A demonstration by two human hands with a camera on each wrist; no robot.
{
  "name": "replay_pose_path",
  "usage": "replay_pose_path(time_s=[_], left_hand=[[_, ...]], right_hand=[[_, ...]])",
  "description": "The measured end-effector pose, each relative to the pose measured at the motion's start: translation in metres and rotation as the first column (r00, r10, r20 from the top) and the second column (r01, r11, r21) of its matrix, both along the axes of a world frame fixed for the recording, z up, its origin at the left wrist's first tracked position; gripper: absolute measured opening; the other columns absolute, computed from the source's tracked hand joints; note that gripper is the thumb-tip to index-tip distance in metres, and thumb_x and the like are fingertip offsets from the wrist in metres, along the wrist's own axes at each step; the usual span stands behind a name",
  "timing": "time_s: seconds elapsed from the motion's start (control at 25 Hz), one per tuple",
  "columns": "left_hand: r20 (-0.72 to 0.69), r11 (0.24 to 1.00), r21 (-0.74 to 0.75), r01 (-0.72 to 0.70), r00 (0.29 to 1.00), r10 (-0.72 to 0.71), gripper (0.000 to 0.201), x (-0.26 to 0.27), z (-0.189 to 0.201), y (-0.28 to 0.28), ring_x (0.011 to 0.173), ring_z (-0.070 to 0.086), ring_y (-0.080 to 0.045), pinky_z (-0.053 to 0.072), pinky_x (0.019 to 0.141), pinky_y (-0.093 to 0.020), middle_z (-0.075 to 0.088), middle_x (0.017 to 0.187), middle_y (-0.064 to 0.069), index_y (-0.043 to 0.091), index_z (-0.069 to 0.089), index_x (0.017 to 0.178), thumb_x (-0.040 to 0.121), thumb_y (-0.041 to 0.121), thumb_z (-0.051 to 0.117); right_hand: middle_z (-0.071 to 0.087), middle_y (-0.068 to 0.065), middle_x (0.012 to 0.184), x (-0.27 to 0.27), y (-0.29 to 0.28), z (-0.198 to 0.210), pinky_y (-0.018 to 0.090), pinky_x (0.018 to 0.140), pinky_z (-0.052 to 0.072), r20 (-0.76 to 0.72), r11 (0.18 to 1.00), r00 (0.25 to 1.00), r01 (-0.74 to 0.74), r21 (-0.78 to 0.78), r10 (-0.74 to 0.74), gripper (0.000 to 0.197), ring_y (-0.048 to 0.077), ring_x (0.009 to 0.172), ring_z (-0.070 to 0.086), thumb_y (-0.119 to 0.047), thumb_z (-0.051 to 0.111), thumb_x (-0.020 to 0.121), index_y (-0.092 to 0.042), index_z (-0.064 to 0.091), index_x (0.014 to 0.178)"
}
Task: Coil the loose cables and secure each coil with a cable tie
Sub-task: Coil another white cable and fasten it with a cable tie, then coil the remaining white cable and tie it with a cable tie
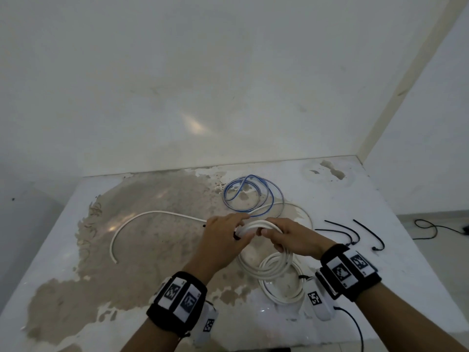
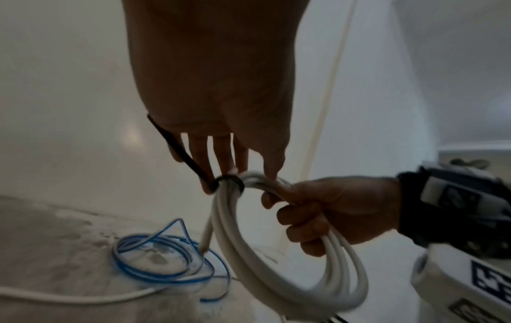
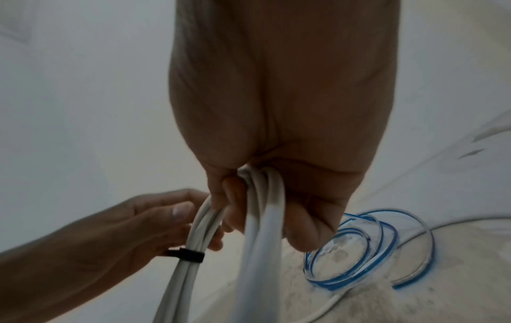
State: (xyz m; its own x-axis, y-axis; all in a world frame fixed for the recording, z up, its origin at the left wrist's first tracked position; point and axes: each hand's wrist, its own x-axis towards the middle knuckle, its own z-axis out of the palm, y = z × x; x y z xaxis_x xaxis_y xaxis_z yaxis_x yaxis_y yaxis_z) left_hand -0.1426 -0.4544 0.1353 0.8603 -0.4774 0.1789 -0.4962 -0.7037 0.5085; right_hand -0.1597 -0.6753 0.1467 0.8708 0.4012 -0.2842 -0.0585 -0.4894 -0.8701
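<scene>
My right hand (image 1: 279,237) grips a coil of white cable (image 1: 261,224) and holds it above the table, fingers curled round the strands (image 3: 262,207). A black cable tie (image 2: 229,181) is looped round the bundle. My left hand (image 1: 228,229) pinches the coil at that cable tie (image 3: 188,254), thumb on one side and fingers behind. The tie's tail (image 2: 177,144) sticks out past my left fingers. A blue cable (image 1: 246,196) lies in loose loops behind the hands. A loose white cable (image 1: 142,217) curves across the table to the left.
Several spare black cable ties (image 1: 345,232) lie right of my hands. Another white coil (image 1: 281,290) rests on the table below my right wrist. The white table (image 1: 393,288) has a worn brown patch and stands against walls at the back and right.
</scene>
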Motion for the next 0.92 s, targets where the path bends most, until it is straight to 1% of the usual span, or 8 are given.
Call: replay_pose_path(time_s=[0.08,0.16,0.32,0.56,0.68,0.76,0.84,0.92], left_hand=[[-0.099,0.999,0.025,0.031,0.995,-0.028,0.035,0.003,-0.009,0.006,0.085,0.061,-0.016,0.048,0.079,-0.036,0.062,0.094,0.007,0.026,0.061,0.108,0.091,0.055,0.05],[-0.215,0.985,0.151,0.086,0.975,-0.053,0.031,0.0,-0.018,0.008,0.088,0.056,-0.021,0.044,0.077,-0.035,0.055,0.096,0.001,0.018,0.058,0.106,0.097,0.046,0.046],[-0.368,0.956,0.293,-0.026,0.92,0.138,0.033,-0.008,-0.066,0.038,0.098,0.055,-0.027,0.042,0.083,-0.036,0.055,0.11,-0.007,0.014,0.055,0.109,0.102,0.04,0.036],[-0.523,0.919,0.384,-0.093,0.798,0.299,0.033,-0.029,-0.141,0.066,0.11,0.054,-0.025,0.042,0.094,-0.031,0.056,0.124,-0.009,0.017,0.052,0.119,0.104,0.037,0.031],[-0.508,0.955,0.268,-0.125,0.824,0.251,0.024,-0.033,-0.148,0.061,0.095,0.054,-0.018,0.046,0.085,-0.03,0.057,0.111,-0.001,0.026,0.05,0.114,0.101,0.043,0.038],[-0.421,0.942,0.308,-0.134,0.868,0.262,0.028,-0.037,-0.152,0.059,0.1,0.052,-0.02,0.045,0.082,-0.028,0.052,0.116,0.0,0.03,0.047,0.123,0.1,0.043,0.041],[-0.322,0.905,0.396,-0.157,0.899,0.297,0.036,-0.043,-0.156,0.06,0.103,0.048,-0.024,0.044,0.081,-0.03,0.046,0.119,-0.002,0.033,0.044,0.132,0.099,0.044,0.041],[-0.304,0.907,0.382,-0.177,0.903,0.304,0.043,-0.048,-0.161,0.06,0.099,0.048,-0.026,0.046,0.079,-0.033,0.047,0.116,-0.003,0.033,0.044,0.136,0.096,0.046,0.039]], right_hand=[[0.056,-0.012,0.06,0.001,0.004,-0.003,0.023,0.056,0.043,0.005,1.0,1.0,-0.01,-0.023,0.01,0.019,0.007,0.053,0.053,-0.031,0.053,0.102,-0.015,0.063,0.098],[0.062,-0.002,0.077,0.001,0.012,-0.016,0.025,0.061,0.046,-0.004,0.998,0.999,-0.032,-0.05,0.032,0.023,0.012,0.063,0.062,-0.032,0.055,0.101,-0.01,0.063,0.105],[0.062,0.003,0.1,0.002,0.002,-0.04,0.023,0.06,0.052,-0.09,0.983,0.981,0.164,-0.083,-0.172,0.029,0.017,0.09,0.065,-0.036,0.055,0.1,-0.022,0.06,0.125],[0.065,0.005,0.098,-0.018,-0.043,-0.073,0.023,0.058,0.05,-0.275,0.935,0.897,0.307,-0.178,-0.346,0.021,0.014,0.076,0.062,-0.026,0.051,0.102,-0.014,0.061,0.116],[0.066,0.004,0.091,-0.021,-0.057,-0.089,0.021,0.055,0.048,-0.222,0.897,0.875,0.387,-0.215,-0.431,0.017,0.014,0.072,0.062,-0.02,0.052,0.101,-0.015,0.063,0.113],[0.067,0.005,0.089,-0.018,-0.072,-0.105,0.02,0.057,0.046,-0.098,0.851,0.872,0.435,-0.294,-0.479,0.013,0.019,0.073,0.065,-0.014,0.054,0.099,-0.02,0.062,0.107],[0.067,0.009,0.094,-0.015,-0.088,-0.121,0.025,0.066,0.051,0.001,0.809,0.876,0.447,-0.382,-0.483,0.019,0.026,0.08,0.066,-0.01,0.054,0.097,-0.026,0.06,0.106],[0.062,0.009,0.102,-0.013,-0.098,-0.136,0.031,0.08,0.051,0.057,0.785,0.911,0.384,-0.486,-0.409,0.024,0.023,0.085,0.06,-0.012,0.055,0.097,-0.026,0.059,0.115]])
